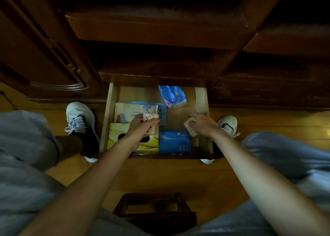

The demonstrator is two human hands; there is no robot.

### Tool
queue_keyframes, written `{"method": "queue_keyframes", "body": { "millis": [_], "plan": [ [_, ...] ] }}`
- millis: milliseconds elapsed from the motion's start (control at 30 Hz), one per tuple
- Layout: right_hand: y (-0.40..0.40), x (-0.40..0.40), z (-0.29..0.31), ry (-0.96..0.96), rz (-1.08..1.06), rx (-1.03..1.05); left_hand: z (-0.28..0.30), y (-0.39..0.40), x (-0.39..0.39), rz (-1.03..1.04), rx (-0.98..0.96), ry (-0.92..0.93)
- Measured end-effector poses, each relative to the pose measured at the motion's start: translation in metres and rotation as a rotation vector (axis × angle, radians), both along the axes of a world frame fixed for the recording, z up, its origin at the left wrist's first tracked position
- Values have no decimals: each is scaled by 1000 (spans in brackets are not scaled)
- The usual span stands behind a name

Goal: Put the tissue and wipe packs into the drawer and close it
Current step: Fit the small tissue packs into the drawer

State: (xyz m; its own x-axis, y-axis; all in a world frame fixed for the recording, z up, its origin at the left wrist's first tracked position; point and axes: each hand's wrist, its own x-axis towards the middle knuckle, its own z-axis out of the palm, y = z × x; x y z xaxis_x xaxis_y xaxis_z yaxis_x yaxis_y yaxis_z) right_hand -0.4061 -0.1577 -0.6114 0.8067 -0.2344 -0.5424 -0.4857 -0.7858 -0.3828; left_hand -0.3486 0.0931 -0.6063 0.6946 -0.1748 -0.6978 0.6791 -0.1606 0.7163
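Open drawer holds perhaps 4 packs, partly hidden.

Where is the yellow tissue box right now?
In the head view, the yellow tissue box lies in the open drawer's front left corner, beside the blue pack, partly under the left hand.

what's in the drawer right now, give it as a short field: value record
drawer: pulled open
front left: yellow tissue box
front middle: blue pack
back left: large flat pack
back right: blue patterned pack, tilted
left hand: holding small white pack
right hand: holding small pale pack
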Motion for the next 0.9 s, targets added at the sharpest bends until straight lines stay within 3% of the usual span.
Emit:
{"method": "queue_keyframes", "body": {
  "millis": [300,467,533,633,700,900],
  "plan": [
    [-32,-20,8,-3,42,154,-11,-3,-12,-77,69,-84],
    [-22,-13,18,49,-25,396,-13,-6,-16,-73,35,-80],
    [-16,-7,17,11,153,174,-15,-7,-17,-68,34,-65],
    [-11,-8,10,6,494,-439,-16,-11,-17,-88,56,-76],
    [-10,-14,2,57,684,-713,-17,-12,-17,-112,83,-89],
    [6,-40,-28,112,1002,-958,-22,-9,-21,-149,128,-79]
  ]
}}
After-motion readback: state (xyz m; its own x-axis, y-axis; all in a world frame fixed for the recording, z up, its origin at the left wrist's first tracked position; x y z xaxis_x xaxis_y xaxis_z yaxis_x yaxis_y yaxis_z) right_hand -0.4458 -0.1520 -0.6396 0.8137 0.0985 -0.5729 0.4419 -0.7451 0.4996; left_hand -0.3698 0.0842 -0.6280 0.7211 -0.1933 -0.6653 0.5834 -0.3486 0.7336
